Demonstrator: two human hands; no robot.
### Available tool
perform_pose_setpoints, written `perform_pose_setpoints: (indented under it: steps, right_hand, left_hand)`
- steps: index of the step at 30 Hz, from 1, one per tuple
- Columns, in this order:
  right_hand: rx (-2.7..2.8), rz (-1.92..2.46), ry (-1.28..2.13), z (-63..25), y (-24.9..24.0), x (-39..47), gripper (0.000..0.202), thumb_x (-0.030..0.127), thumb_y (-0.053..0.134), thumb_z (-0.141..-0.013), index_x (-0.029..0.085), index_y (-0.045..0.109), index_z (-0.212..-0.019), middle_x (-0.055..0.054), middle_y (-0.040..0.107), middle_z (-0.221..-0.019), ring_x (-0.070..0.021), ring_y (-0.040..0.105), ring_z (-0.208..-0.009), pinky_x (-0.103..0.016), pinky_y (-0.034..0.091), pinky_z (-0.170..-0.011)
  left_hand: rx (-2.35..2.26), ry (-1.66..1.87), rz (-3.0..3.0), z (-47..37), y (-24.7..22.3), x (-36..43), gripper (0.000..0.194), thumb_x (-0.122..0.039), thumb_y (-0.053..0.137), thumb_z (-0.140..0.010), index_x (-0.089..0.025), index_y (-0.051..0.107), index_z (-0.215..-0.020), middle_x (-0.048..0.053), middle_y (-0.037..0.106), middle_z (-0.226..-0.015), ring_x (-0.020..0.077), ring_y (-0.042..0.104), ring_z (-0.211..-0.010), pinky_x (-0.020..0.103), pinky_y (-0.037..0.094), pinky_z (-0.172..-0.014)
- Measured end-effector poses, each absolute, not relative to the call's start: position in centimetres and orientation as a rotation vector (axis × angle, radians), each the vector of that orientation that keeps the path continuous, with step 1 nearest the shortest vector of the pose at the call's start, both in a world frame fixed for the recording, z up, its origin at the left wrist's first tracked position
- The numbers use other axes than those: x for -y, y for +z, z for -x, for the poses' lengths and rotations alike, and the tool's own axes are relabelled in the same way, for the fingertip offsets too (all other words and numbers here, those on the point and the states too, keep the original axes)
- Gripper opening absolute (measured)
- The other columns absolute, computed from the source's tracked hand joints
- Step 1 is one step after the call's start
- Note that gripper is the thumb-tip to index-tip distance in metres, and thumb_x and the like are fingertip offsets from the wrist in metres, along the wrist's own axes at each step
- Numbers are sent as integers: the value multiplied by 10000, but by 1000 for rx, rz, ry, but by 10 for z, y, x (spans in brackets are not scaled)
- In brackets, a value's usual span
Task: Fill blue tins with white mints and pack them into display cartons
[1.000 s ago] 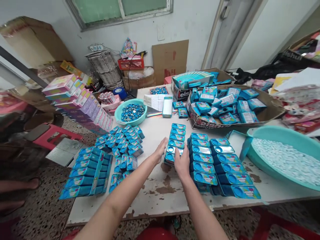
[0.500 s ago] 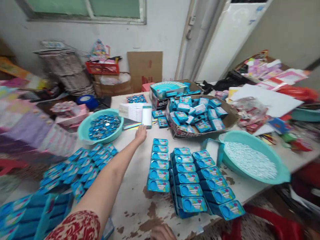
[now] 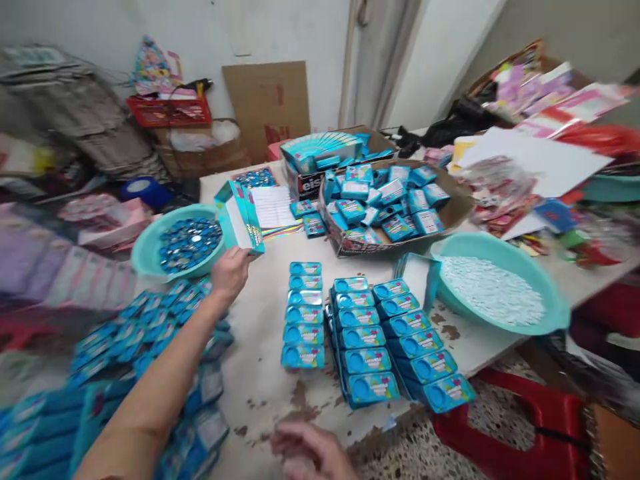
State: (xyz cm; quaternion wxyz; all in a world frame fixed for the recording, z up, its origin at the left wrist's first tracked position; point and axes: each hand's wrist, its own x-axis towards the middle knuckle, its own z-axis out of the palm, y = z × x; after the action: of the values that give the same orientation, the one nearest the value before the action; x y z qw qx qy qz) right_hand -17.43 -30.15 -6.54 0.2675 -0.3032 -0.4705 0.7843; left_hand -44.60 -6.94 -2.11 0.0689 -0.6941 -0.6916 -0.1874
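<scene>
My left hand (image 3: 231,275) is closed on the near end of a teal and white cardboard carton (image 3: 239,223), tilted beside a teal basin (image 3: 140,257) of blue, shiny round pieces. Low at the front edge of the table, my right hand (image 3: 314,450) is blurred, its fingers loosely curved and apart, with nothing visible in them. Ahead of it stand rows of small blue boxes (image 3: 369,360) with a round recess on top; a shorter single row (image 3: 304,333) is to their left. More blue boxes (image 3: 155,327) lie under and beside my left forearm.
Cardboard trays hold blue packets (image 3: 397,193) and fanned cartons (image 3: 325,150) at the back. On the right stands a teal basin of small white pieces (image 3: 493,287), with a red stool (image 3: 510,427) below. A paper sheet (image 3: 273,207) lies behind the carton.
My left hand has taken hold of the carton, lifted and tilted it, and moved it left towards the basin. My right hand has come further into view. The camera view has shifted.
</scene>
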Motion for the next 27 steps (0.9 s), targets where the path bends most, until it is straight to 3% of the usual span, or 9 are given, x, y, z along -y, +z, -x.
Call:
perform_pose_setpoints:
  steps: [3,5,10,13,15,19,21,24,27]
  right_hand:
    - [812,608,2301,195,-35,292,839,706,628,-656,299,426,-1361,-126,461,-1405,-278,484,-1249,-464,409,-982]
    - [641,577,2329,210,-24,289,901,740,658,-569,306,446,-1329,-109,427,-1434,-285,431,-1294,-465,405,-988]
    - [537,784,2602,224,-39,310,582,587,725,-581,179,621,-984,-116,709,-999,-302,660,-943,-456,508,-838]
    - [550,841,2692,210,-56,328,505,479,763,-584,166,627,-956,-71,725,-861,-244,683,-761,-391,537,-744]
    - [568,862,2754,200,-60,339,492,453,774,-581,165,636,-955,-55,723,-830,-214,680,-705,-350,541,-699]
    - [579,824,2833,189,-58,355,433,400,768,-607,164,653,-951,-44,730,-809,-194,686,-691,-313,540,-684]
    - [497,861,2776,186,-59,359,422,424,735,-632,166,655,-956,-56,736,-832,-217,697,-732,-343,544,-710]
    - [271,1030,2590,180,-68,360,441,516,640,-682,164,657,-946,-83,739,-862,-264,699,-807,-418,540,-778]
    - [203,1178,2461,177,-84,366,375,471,633,-690,176,655,-920,-61,739,-832,-251,694,-778,-410,538,-780]
  left_hand:
    - [1678,-874,2103,442,9,210,152,-221,483,-871,-234,623,-929,51,647,-778,190,612,-767,307,492,-692]
    - [1528,-910,2242,415,11,304,242,-163,474,-861,-274,605,-1032,44,673,-808,183,630,-777,311,509,-697]
    - [1848,-823,2589,346,-20,442,267,-288,477,-886,-291,592,-1127,60,693,-843,181,646,-785,313,531,-713]
    - [2233,-1011,2037,349,-24,448,507,-449,614,-787,-281,512,-1254,102,642,-1072,251,613,-1005,403,523,-837]
    - [2556,-1111,1488,363,-24,431,663,-437,662,-737,-228,444,-1327,138,561,-1211,272,582,-1073,407,534,-812]
    - [2741,-1194,1683,380,-28,396,285,-318,469,-830,-214,660,-1014,79,658,-1023,211,630,-953,356,523,-834]
    - [2609,-1197,1753,380,-22,395,298,-276,393,-849,-226,682,-903,57,684,-936,193,638,-921,347,508,-865]
    - [2249,-1303,1500,393,5,400,223,-271,459,-839,-217,659,-920,41,675,-941,186,628,-912,343,497,-876]
    - [1999,-1307,1273,428,34,369,202,-271,563,-791,-179,630,-958,47,642,-973,200,592,-951,367,465,-907]
